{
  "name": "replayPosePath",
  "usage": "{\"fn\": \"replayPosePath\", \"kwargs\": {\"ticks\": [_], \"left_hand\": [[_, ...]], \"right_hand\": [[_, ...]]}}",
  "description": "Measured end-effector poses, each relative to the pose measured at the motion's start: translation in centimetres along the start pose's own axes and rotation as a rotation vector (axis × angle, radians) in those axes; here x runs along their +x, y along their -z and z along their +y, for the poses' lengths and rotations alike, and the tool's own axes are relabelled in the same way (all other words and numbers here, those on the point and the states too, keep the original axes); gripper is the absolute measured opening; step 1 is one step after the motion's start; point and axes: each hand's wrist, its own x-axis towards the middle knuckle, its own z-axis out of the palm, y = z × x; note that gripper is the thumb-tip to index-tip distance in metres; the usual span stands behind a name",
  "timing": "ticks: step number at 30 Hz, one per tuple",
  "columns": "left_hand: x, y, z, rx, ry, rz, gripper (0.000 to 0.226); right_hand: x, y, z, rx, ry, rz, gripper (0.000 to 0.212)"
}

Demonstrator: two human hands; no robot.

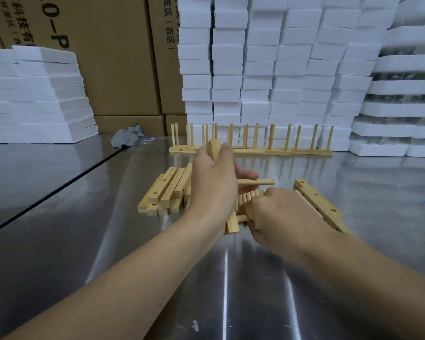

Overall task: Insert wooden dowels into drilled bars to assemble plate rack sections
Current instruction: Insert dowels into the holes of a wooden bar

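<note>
Left hand (211, 187) wraps round a bar (232, 224), held tilted above the metal table (108, 241). One end shows up past the thumb, the other sits low by the wrist. A seated dowel (258, 182) sticks out sideways from it, to the right. Right hand (280, 217) is curled, fingertips pinching a second dowel (242, 218) right at the bar's lower end; can't tell if it's in a hole yet. Loose dowels (249, 196) lie under the hands, spare bars (167, 192) are stacked on the left, finished sections (255, 143) stand at the back.

Handling: light, stiff, smooth wood, probably a snug fit. Grip the bar mid-length, clear of the holes. Hold the dowel near its end and push straight, or it could jam or snap.
</note>
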Motion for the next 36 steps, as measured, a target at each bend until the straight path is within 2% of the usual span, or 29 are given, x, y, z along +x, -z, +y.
{"fn": "replayPosePath", "kwargs": {"ticks": [2,4,5,7,9,12,14,18,19,23,28,30,32,34,36], "left_hand": [[-0.1,-0.3,0.2,0.036,-0.068,-0.021,0.022],[0.0,-0.2,0.4,0.001,-0.042,-0.007,0.021],[0.3,-0.1,0.4,-0.035,0.002,0.009,0.021],[0.9,0.3,0.6,-0.157,0.119,0.079,0.019],[1.5,0.9,0.8,-0.259,0.249,0.162,0.020],[1.7,1.4,1.0,-0.302,0.345,0.208,0.022],[1.7,1.2,0.8,-0.305,0.327,0.211,0.021],[1.1,0.5,0.0,-0.228,0.270,0.162,0.023],[0.9,0.3,-0.2,-0.209,0.266,0.155,0.023],[0.5,0.1,-0.5,-0.147,0.224,0.135,0.023],[-0.1,-0.2,-0.1,0.082,-0.026,0.026,0.027],[-0.2,-0.5,0.0,0.154,-0.121,-0.028,0.024],[-0.6,-0.5,-0.3,0.208,-0.193,-0.089,0.024],[-0.8,-0.6,-0.4,0.211,-0.203,-0.139,0.025],[-0.4,-0.6,-0.2,0.121,-0.130,-0.119,0.022]], "right_hand": [[-0.1,0.0,0.2,0.067,-0.031,-0.031,0.028],[0.1,0.4,0.2,0.034,-0.054,-0.052,0.016],[0.1,0.7,0.1,0.018,-0.054,-0.027,0.016],[0.3,1.5,-0.2,0.029,-0.043,0.126,0.027],[0.4,1.9,-0.8,-0.021,0.002,0.248,0.024],[0.6,1.6,-1.7,-0.020,0.055,0.252,0.025],[0.9,1.2,-1.7,0.044,0.014,0.234,0.033],[0.7,0.3,-1.2,-0.002,-0.029,0.103,0.017],[0.5,0.2,-1.1,-0.018,-0.028,0.104,0.018],[0.3,0.2,-1.2,-0.021,0.013,0.152,0.033],[0.0,-0.1,-1.2,0.055,0.079,0.106,0.046],[0.0,-0.2,-0.9,0.131,0.083,0.058,0.059],[-0.2,-0.4,-0.8,0.192,0.086,-0.031,0.061],[-0.5,-0.6,-0.6,0.200,0.061,-0.053,0.064],[-0.6,-0.1,-0.5,0.172,0.033,0.006,0.063]]}}
